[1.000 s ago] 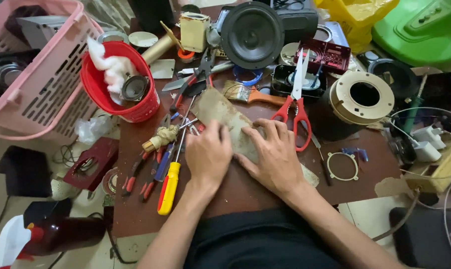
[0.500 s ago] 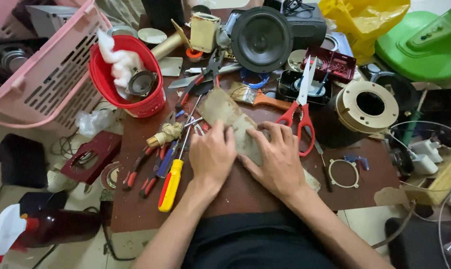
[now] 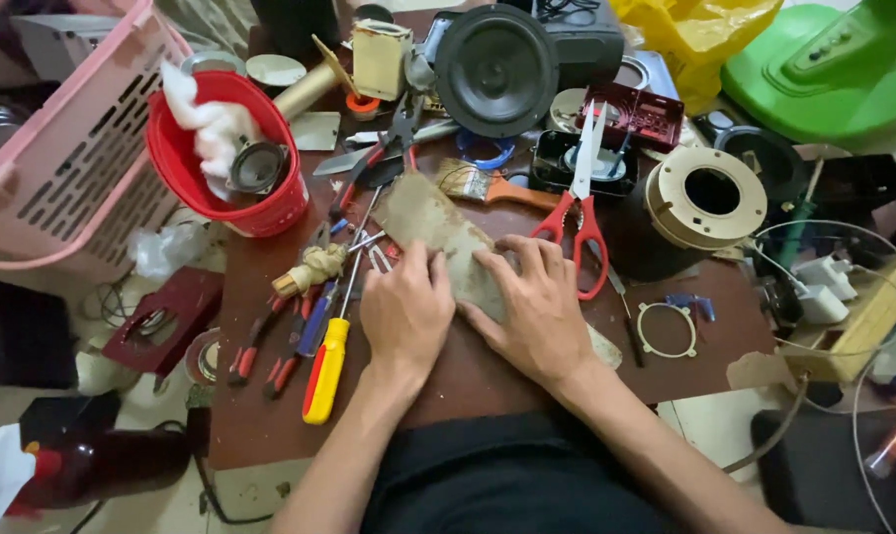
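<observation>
1. A worn, tan, flat sheet (image 3: pixel 438 232) is lying at the middle of the brown surface (image 3: pixel 488 381), running diagonally from upper left to lower right.
2. The left hand (image 3: pixel 405 314) is pressing flat on the sheet's left edge, its fingers spread only a little and gripping nothing.
3. The right hand (image 3: pixel 539 311) is lying palm down on the sheet's lower part, its fingers splayed wider and pinning it.
4. A yellow-handled screwdriver (image 3: pixel 326 368) is lying just left of the left hand.
5. Red-handled scissors (image 3: pixel 582 203) are resting just beyond the right hand.
6. A red bucket (image 3: pixel 225 163) is standing at upper left, beside a pink basket (image 3: pixel 62 168).
7. A yellow bag (image 3: pixel 695 35) is sitting at the far edge.
</observation>
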